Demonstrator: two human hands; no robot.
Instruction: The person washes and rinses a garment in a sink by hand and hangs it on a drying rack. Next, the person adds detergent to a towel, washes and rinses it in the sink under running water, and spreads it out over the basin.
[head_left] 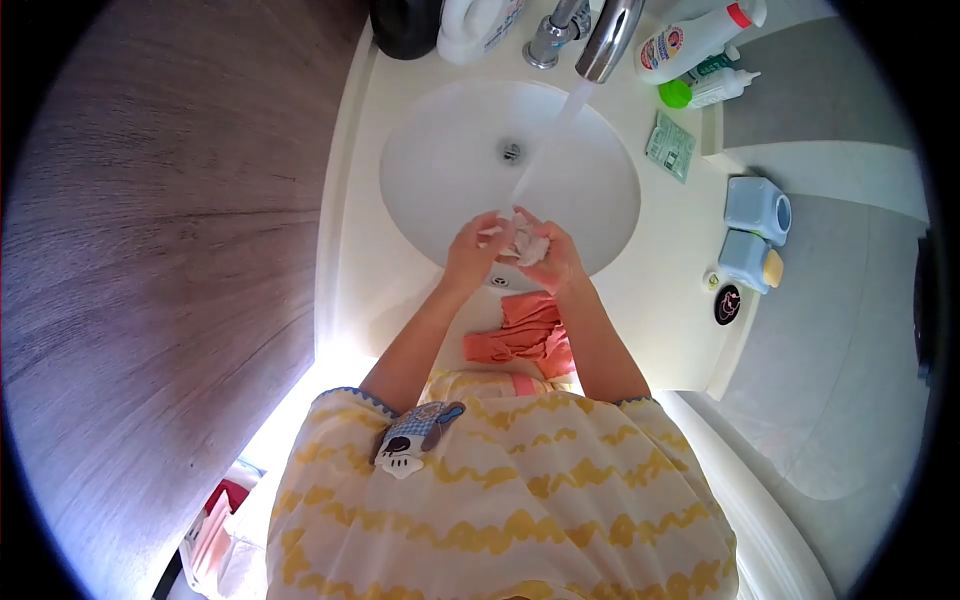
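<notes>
My left hand and my right hand are together over the near edge of the white sink. Between them is a small crumpled white cloth, its exact kind hard to make out. The fingers of both hands are closed on it. Water runs from the chrome faucet down to the hands. A salmon-coloured cloth lies bunched on the counter under my right forearm.
White bottles stand at the back right, with a green packet nearby. Blue containers line the right edge. A black bottle and a white jug stand back left, beside a wood-grain panel.
</notes>
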